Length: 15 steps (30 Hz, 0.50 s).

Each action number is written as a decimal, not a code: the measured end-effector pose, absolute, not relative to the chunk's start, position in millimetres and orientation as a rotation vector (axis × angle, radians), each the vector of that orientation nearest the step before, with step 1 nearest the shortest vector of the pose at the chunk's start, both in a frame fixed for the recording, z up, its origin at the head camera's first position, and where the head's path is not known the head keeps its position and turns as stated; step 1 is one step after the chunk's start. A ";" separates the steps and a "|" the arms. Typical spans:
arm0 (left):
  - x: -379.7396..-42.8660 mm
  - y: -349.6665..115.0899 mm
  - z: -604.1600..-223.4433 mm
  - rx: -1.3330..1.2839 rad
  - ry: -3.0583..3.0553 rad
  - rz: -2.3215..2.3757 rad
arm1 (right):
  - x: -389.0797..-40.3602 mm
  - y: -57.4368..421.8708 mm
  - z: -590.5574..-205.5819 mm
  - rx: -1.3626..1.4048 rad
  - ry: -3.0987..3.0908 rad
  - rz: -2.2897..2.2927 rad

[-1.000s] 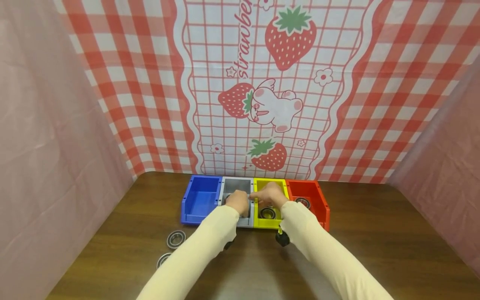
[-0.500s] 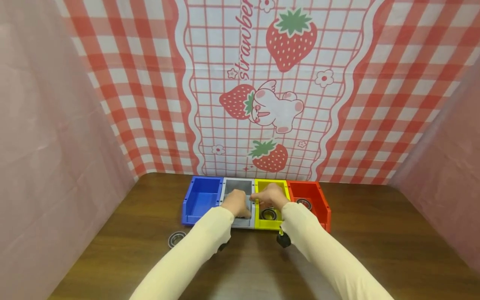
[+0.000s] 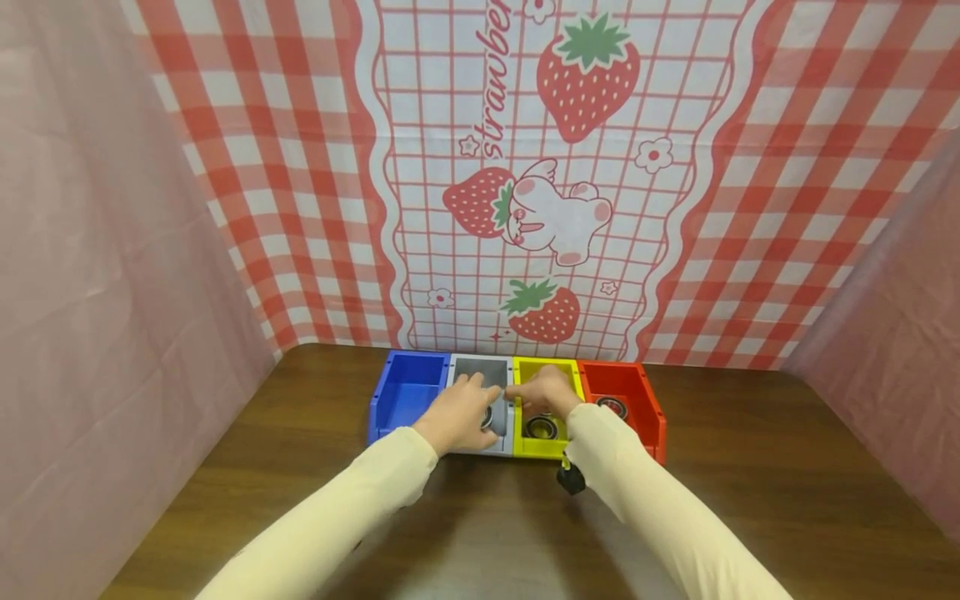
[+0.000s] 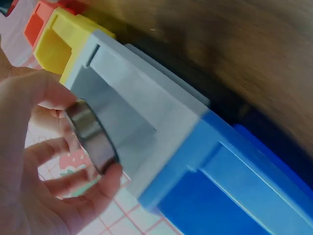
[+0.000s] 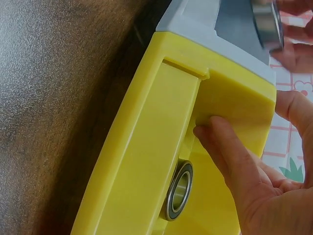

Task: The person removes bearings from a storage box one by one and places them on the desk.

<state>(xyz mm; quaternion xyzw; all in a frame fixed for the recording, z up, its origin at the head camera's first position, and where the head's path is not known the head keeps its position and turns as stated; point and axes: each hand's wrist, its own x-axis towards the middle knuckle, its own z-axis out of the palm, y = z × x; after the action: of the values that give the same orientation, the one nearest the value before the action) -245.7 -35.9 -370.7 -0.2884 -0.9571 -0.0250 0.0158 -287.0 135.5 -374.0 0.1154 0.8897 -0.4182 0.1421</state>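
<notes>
My left hand (image 3: 457,412) is over the grey bin (image 4: 161,107), with a metal ball bearing (image 4: 93,137) pinched on edge between thumb and fingertips. The bearing is tilted at the bin's opening, its far face turned away in the left wrist view. My right hand (image 3: 545,392) reaches into the yellow bin (image 5: 132,147). Its fingers (image 5: 230,147) are fairly straight, with tips at the inner wall beside the grey bin, and one fingertip lies at the rim. Below them, another bearing (image 5: 178,191) leans in the yellow bin.
The blue bin (image 3: 408,396) adjoins the grey one on the left. On the right end, the red bin (image 3: 648,417) contains a bearing (image 3: 612,407). All stand in one row on the wooden table (image 3: 712,492), before a checked strawberry curtain (image 3: 555,208).
My left hand has drawn back leftward from deeper in the grey bin, its fingers spreading and the bearing coming into view. Its sleeve now covers the bearings on the table. The right hand stays put.
</notes>
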 end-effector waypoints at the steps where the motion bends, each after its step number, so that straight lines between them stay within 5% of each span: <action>1: -244.8 -39.4 -371.3 -0.939 -2.949 -0.069 | -286.9 135.5 -374.0 0.337 2.570 -1.203; 15: -215.3 -86.7 -375.3 -1.381 -2.607 -0.183 | -288.6 136.0 -375.2 0.335 2.576 -1.205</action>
<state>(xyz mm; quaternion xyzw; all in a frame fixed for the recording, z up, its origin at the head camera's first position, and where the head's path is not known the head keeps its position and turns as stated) -215.3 -86.7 -375.3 -0.4651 -0.8782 -0.0617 0.0928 -288.6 136.0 -375.2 0.1158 0.8910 -0.4167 0.1385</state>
